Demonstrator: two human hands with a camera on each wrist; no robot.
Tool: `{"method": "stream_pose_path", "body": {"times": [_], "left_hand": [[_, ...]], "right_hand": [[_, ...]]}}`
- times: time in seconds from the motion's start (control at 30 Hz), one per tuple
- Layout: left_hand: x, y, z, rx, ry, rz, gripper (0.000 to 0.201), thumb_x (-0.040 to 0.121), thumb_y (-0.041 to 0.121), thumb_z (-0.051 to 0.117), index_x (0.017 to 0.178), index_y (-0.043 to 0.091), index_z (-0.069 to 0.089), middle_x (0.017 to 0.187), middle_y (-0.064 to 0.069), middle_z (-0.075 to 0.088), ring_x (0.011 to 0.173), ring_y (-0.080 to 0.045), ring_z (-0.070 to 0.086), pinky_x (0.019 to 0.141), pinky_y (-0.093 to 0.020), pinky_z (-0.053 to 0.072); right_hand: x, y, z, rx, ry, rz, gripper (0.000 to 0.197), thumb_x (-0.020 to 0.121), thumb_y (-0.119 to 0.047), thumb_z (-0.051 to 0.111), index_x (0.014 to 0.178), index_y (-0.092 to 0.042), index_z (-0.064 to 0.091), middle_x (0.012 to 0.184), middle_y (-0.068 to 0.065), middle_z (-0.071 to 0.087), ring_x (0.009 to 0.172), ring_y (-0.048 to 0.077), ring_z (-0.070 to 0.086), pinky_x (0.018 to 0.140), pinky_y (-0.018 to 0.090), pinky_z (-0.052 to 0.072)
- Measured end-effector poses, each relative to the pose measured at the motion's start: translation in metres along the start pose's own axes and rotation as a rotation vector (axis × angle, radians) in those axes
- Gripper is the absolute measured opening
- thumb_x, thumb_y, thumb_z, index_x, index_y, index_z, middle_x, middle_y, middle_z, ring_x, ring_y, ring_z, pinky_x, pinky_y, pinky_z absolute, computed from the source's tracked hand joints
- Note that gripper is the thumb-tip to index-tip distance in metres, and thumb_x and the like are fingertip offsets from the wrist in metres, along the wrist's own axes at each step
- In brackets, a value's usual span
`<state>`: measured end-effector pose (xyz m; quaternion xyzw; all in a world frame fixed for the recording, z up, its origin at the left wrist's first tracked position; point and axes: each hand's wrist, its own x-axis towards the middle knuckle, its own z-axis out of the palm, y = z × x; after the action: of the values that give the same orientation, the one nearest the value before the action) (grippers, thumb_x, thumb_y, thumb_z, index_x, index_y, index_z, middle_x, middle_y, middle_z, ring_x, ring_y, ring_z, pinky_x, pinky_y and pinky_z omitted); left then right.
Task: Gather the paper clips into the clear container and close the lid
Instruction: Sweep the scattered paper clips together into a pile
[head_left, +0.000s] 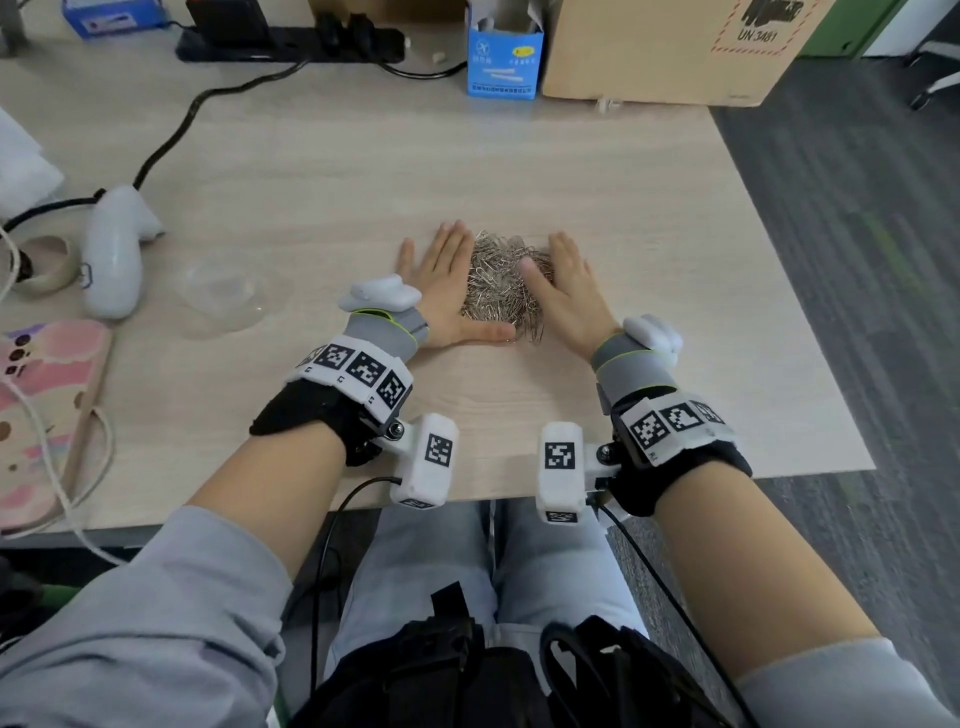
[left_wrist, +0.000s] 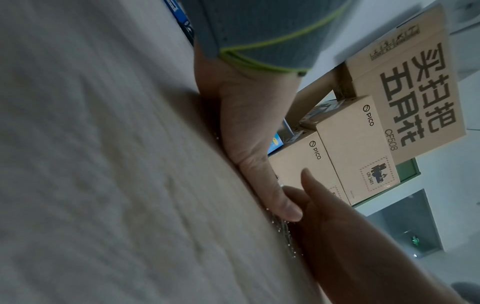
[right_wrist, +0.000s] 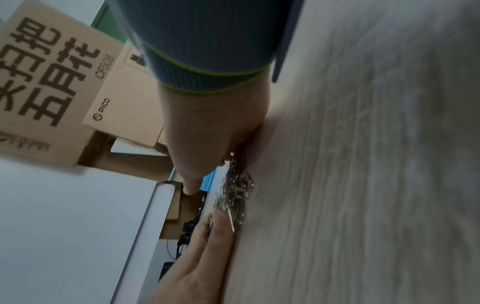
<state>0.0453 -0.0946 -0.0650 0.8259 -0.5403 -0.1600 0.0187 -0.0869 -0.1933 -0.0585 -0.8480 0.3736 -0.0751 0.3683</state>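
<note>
A heap of silver paper clips (head_left: 500, 283) lies on the wooden table (head_left: 363, 171), cupped between my two hands. My left hand (head_left: 441, 283) lies flat against the heap's left side with straight fingers, its thumb along the near edge. My right hand (head_left: 569, 291) presses the right side, fingers straight, thumb over the clips. The left wrist view shows the left hand (left_wrist: 246, 127) edge-down on the table, meeting the right hand (left_wrist: 358, 242). In the right wrist view the paper clips (right_wrist: 237, 191) bunch up beside the right hand (right_wrist: 207, 127). The clear container (head_left: 221, 296) sits open, apart, to the left.
A white handheld device (head_left: 111, 254) and a tape roll (head_left: 44, 265) lie left of the container. A pink phone case (head_left: 41, 415) sits at the near left edge. A blue box (head_left: 501, 57), a cardboard box (head_left: 670, 47) and a power strip (head_left: 291, 39) line the far edge.
</note>
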Motion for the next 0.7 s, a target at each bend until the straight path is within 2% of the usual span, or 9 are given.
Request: {"method": "stream_pose_path", "body": {"times": [0.1,0.23,0.3,0.37,0.43,0.53,0.63,0.7], "left_hand": [[0.003,0.001,0.000,-0.012,0.009,0.028,0.121,0.064,0.081,0.044,0.145,0.009,-0.010,0.157,-0.004,-0.013,0.145,-0.016,-0.015,0.116,-0.049,-0.009],[-0.001,-0.004,-0.007,-0.191,-0.015,0.068,0.117,0.063,0.078,0.047,0.146,0.013,-0.003,0.158,-0.002,-0.005,0.145,-0.014,-0.010,0.117,-0.044,-0.010],[-0.010,-0.008,-0.016,-0.448,0.033,0.075,0.108,0.068,0.068,0.055,0.146,0.012,0.007,0.158,-0.006,0.004,0.146,-0.016,-0.003,0.120,-0.040,-0.002],[-0.015,-0.014,-0.026,-0.634,0.190,0.033,0.083,0.080,0.046,0.061,0.144,0.010,0.021,0.156,-0.011,0.013,0.146,-0.020,0.005,0.120,-0.036,0.008],[-0.022,-0.029,-0.037,-0.598,0.399,-0.028,0.059,0.089,0.029,0.055,0.138,0.007,0.034,0.152,-0.015,0.026,0.145,-0.025,0.012,0.119,-0.037,0.010],[-0.035,-0.065,-0.048,-0.503,0.586,-0.155,0.043,0.089,0.018,0.052,0.130,0.007,0.047,0.142,-0.013,0.044,0.145,-0.028,0.015,0.119,-0.040,0.009],[-0.051,-0.092,-0.051,-0.344,0.636,-0.420,0.043,0.086,0.024,0.054,0.127,0.013,0.050,0.139,-0.007,0.048,0.145,-0.026,0.010,0.118,-0.046,0.006],[-0.061,-0.107,-0.046,-0.261,0.567,-0.595,0.049,0.083,0.035,0.054,0.128,0.016,0.047,0.142,-0.007,0.044,0.145,-0.030,0.007,0.116,-0.054,0.008]], "right_hand": [[0.004,-0.007,0.005,-0.067,-0.105,-0.044,0.064,0.099,-0.037,0.032,0.149,-0.003,0.009,0.159,0.011,0.004,0.148,0.018,-0.001,0.118,0.029,-0.003],[0.004,-0.016,0.002,0.061,-0.093,-0.064,0.059,0.099,-0.031,0.037,0.147,-0.002,0.018,0.158,0.012,0.014,0.147,0.018,0.010,0.118,0.025,0.005],[0.005,-0.023,0.003,0.105,-0.043,-0.071,0.058,0.098,-0.030,0.041,0.146,-0.002,0.023,0.156,0.012,0.021,0.145,0.020,0.018,0.117,0.024,0.011],[0.007,-0.029,0.003,0.118,0.038,-0.081,0.059,0.096,-0.031,0.045,0.144,-0.001,0.027,0.154,0.013,0.027,0.143,0.021,0.025,0.118,0.029,0.017],[0.011,-0.035,0.004,0.102,0.081,-0.091,0.057,0.095,-0.029,0.049,0.143,-0.002,0.032,0.151,0.013,0.032,0.141,0.022,0.029,0.116,0.030,0.021],[0.012,-0.046,0.009,0.084,0.107,-0.110,0.050,0.093,-0.027,0.053,0.137,-0.004,0.044,0.145,0.010,0.043,0.135,0.022,0.038,0.111,0.028,0.027],[0.012,-0.053,0.019,0.066,0.111,-0.120,0.044,0.091,-0.025,0.055,0.131,-0.007,0.051,0.138,0.008,0.052,0.129,0.022,0.046,0.105,0.025,0.029],[0.010,-0.059,0.027,0.097,0.089,-0.112,0.042,0.090,-0.025,0.056,0.129,-0.009,0.055,0.132,0.008,0.057,0.123,0.022,0.051,0.100,0.023,0.033]]}}
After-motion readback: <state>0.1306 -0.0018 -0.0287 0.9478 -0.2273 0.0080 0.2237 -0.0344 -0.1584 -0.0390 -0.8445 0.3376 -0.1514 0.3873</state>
